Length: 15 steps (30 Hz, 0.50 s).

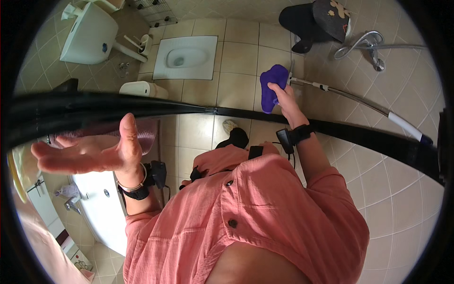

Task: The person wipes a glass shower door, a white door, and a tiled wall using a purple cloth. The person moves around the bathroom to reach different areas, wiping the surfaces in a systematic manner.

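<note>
My right hand (287, 102) grips a crumpled purple cloth (268, 97), thumb on top, beyond the thin black frame bar (265, 115) that crosses the view. Beneath the cloth lies the tiled floor. On the left, my left hand (90, 154) is raised with its fingers stretched out and the thumb up. It holds nothing and is close to the thicker part of the black bar. Close to the cloth, a long metal pole with a white grip (406, 125) slants along the right wall; its lower end is partly hidden by my right hand and the cloth.
A squat toilet (186, 57) is set in the floor ahead. At far left hangs a white basin or cistern (92, 35), with a white bin (142, 90) below. A shower mixer (373, 47) and dark printed fabric (321, 21) are at upper right. Lower left, a white sink counter (101, 199).
</note>
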Tool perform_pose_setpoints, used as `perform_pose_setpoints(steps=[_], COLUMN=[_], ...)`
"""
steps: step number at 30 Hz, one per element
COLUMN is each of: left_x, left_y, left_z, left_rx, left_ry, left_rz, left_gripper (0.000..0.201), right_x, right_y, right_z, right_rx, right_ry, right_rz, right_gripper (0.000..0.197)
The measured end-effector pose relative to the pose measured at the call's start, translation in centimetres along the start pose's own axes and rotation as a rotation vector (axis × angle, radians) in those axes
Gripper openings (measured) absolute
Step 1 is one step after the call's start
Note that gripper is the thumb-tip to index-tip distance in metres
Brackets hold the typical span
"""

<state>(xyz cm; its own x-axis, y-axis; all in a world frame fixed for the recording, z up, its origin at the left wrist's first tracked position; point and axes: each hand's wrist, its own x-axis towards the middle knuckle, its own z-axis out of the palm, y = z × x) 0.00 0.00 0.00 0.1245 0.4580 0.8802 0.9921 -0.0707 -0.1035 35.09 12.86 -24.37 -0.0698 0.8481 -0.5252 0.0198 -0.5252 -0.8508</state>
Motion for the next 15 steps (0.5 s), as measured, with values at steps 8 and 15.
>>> perform_pose_setpoints(steps=[8, 15], left_x=[1.4, -3.3], left_y=[-0.4, -0.3], left_z=[2.7, 2.2], left_rx=[0.023, -0.077], left_ry=[0.038, -0.145], left_rz=[-0.034, -0.232], left_gripper=[0.114, 0.099], right_x=[4.7, 6.5], right_y=[-5.2, -8.1], right_z=[3.3, 7.7], right_rx=[0.017, 0.035], right_ry=[-0.070, -0.254], right_rz=[-0.098, -0.172], right_gripper=[0.030, 0.035])
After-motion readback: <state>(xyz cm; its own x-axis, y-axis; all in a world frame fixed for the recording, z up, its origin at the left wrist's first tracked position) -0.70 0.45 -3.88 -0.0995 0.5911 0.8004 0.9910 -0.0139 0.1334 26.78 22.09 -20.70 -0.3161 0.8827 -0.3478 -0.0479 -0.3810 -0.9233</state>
